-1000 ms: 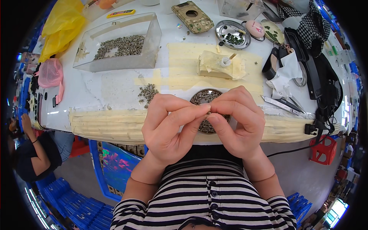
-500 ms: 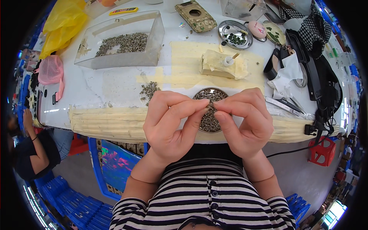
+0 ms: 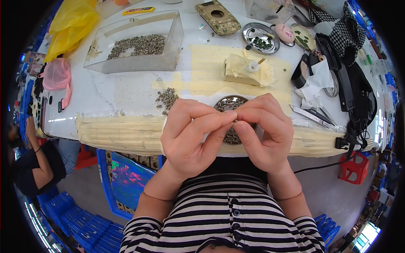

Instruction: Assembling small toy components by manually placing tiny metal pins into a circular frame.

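Note:
My left hand [image 3: 190, 137] and my right hand [image 3: 268, 133] meet over a round metal dish [image 3: 231, 96]. Thumb and index finger of each are pinched, and the fingertips touch or nearly touch. Whatever tiny thing lies between them is mostly hidden by the fingers. Small grey-brown metal-looking pieces [image 3: 231, 137] fill much of the dish, which both hands partly cover. A loose heap of similar pieces [image 3: 167, 99] lies on the table, just beyond my left hand.
Farther left stands a clear box [image 3: 137, 66] with more such pieces. A tape-wrapped block [image 3: 240, 76] holds a small white pot [image 3: 253, 66]. Tweezers [image 3: 312, 116] lie at right. Behind are a plate of dark green bits [image 3: 261, 42] and a camouflage-patterned case [image 3: 219, 21]. Someone's arm [image 3: 38, 154] shows far left.
Both hands' fingertips have drawn closer together over the dish, my right hand shifting a little to the left. The whole view has moved slightly.

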`<state>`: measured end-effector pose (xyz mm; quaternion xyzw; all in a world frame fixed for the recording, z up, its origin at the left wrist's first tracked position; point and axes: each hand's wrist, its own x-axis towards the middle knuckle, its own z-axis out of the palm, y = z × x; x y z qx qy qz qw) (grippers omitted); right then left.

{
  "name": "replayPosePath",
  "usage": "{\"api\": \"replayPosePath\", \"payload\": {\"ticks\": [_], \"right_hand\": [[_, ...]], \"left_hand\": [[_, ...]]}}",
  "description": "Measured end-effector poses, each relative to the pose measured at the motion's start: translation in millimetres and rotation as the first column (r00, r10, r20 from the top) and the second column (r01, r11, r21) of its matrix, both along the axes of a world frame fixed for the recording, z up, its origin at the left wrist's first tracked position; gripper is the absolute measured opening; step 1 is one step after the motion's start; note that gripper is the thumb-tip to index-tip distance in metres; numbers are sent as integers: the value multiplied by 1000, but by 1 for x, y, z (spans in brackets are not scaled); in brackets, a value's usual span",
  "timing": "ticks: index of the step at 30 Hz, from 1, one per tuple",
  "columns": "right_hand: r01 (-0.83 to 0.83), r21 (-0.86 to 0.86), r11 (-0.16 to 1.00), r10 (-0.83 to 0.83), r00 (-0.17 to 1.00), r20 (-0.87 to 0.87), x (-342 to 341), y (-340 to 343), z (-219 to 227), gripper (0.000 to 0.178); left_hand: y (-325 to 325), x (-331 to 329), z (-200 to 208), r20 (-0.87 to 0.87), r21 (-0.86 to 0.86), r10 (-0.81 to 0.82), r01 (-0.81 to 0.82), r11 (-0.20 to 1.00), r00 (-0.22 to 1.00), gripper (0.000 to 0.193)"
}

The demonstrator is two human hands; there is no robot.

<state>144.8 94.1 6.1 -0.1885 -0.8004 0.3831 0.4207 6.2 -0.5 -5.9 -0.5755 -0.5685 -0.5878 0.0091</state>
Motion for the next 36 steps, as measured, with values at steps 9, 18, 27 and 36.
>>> {"api": "replayPosePath", "payload": {"ticks": [9,18,27,36], "right_hand": [[14,1,1000,-14,1000,-27,2,1,-3,16],[106,88,991,-102,994,-47,0,-3,-3,18],[74,41,996,-73,997,-41,0,-2,-4,16],[95,34,995,-93,994,-58,1,-1,-6,12]], "left_hand": [[1,-3,1,-44,15,-13,14,1000,999,26],[3,-1,-3,-12,30,24,-23,999,1000,28],[2,-1,-2,-50,42,35,-33,999,998,28],[1,0,-2,53,-45,37,-34,998,998,25]]}}
